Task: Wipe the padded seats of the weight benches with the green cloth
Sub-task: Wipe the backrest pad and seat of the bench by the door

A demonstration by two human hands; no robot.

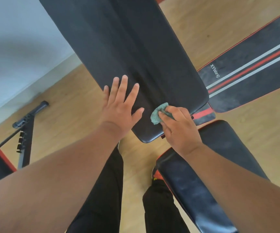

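Clearly the wiping is mid-course. From the head camera, the right hand (pixel 179 130) pinches the bunched green cloth (pixel 157 114) between thumb and curled fingers, pressing it on the near end of the long black padded bench (pixel 135 56) — while the left hand (pixel 119 106) lies flat on the same pad, fingers spread, just beside the cloth. I'd judge this pad partly done; the striped bench (pixel 253 69) and the near bench pad (pixel 211 174) look dusty — likely left to wipe.
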